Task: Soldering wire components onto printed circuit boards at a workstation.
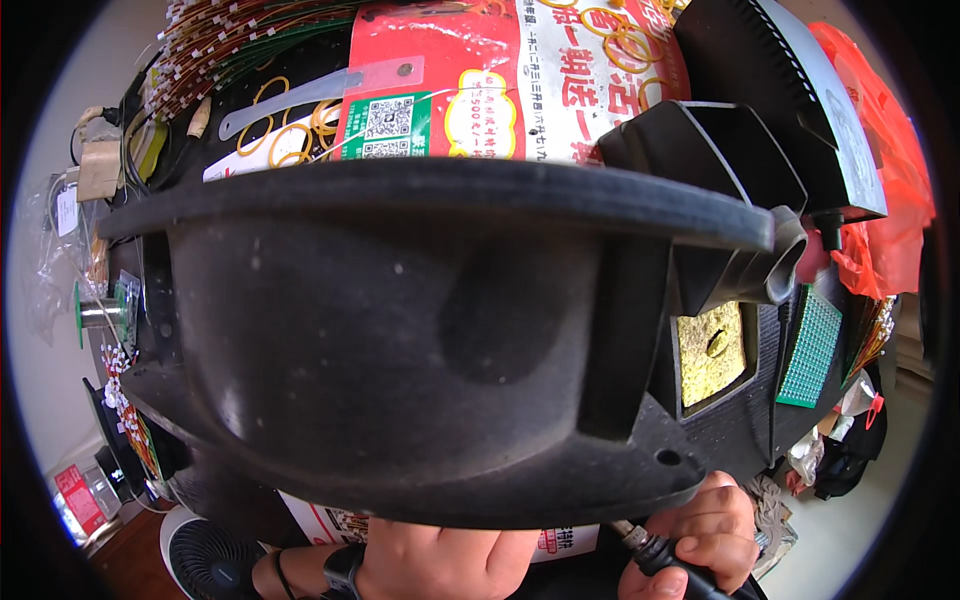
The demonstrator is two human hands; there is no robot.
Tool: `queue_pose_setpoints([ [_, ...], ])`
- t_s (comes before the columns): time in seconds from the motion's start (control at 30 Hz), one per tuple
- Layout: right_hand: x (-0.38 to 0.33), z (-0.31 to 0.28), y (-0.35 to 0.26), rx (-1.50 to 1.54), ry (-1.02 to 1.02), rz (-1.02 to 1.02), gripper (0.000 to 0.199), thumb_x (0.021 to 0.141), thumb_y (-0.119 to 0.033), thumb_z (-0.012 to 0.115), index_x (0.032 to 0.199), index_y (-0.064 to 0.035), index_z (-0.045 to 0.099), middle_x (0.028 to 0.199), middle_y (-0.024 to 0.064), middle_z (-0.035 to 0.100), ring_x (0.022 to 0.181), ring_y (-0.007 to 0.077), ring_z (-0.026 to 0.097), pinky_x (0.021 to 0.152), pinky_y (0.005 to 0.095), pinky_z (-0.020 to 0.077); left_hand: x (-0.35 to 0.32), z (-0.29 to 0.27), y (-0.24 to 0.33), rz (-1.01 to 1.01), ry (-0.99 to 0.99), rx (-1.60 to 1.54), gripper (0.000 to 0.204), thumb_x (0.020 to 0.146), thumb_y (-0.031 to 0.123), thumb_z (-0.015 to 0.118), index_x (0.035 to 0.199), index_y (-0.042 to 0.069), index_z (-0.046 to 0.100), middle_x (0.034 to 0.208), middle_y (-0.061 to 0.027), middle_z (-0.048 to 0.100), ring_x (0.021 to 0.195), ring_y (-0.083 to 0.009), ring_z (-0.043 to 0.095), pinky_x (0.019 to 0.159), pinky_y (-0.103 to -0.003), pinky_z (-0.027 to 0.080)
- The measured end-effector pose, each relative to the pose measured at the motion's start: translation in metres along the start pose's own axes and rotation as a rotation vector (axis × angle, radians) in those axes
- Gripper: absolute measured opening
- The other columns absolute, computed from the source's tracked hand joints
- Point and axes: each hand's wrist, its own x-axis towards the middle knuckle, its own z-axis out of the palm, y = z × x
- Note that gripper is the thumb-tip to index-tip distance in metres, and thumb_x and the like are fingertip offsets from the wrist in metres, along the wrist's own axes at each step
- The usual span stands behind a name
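A large black plastic housing fills the middle of the view and hides the work area behind it. Below its lower edge, at the right, my right hand is closed round the black handle of a soldering iron. The iron's metal barrel points up and left, and its tip is out of sight behind the housing. My left hand, with a dark watch at the wrist, shows only its back. Its fingers are hidden under the housing, so whatever they hold cannot be seen.
A soldering iron stand with a yellow sponge is at the right, near a green perforated board and a black boxy device. At left are a solder spool, wire bundles and a white fan. Rubber bands lie at the back.
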Motion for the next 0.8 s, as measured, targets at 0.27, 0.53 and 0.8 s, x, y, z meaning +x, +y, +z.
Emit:
queue_pose_setpoints([
  [0.27,0.0019,-0.0023,-0.0014,-0.004,-0.039,0.006,0.02,0.086,-0.011,0.062,0.093,0.0048,0.052,0.066,0.0104,0.051,0.051,0.0208,0.051,0.046,0.0353,0.036,0.004,-0.0044,0.0047,-0.032,-0.022,-0.014,0.01,0.089,0.009,0.065,0.095,0.002,0.069,0.098,-0.0113,0.066,0.092,-0.0291,0.064,0.083,-0.044,0.051],
  [0.53,0.001,-0.0005,-0.0021,-0.004,-0.004,0.015,0.02,0.085,-0.011,0.063,0.093,0.0043,0.053,0.065,0.0099,0.05,0.051,0.0204,0.05,0.047,0.0349,0.0362,0.0036,-0.0052,0.0052,-0.074,-0.054,-0.042,0.011,0.089,0.009,0.065,0.096,0.001,0.068,0.099,-0.0112,0.066,0.093,-0.029,0.064,0.085,-0.045,0.05],
  [0.8,-0.0002,0.0039,-0.0025,-0.014,0.043,0.017,0.019,0.086,-0.012,0.063,0.091,0.004,0.053,0.065,0.0093,0.05,0.05,0.0202,0.049,0.047,0.0347,0.0357,0.0007,-0.0007,0.0042,-0.019,-0.02,0.007,0.013,0.088,0.01,0.064,0.097,0.001,0.068,0.099,-0.0112,0.066,0.093,-0.0287,0.064,0.085,-0.045,0.049],
])
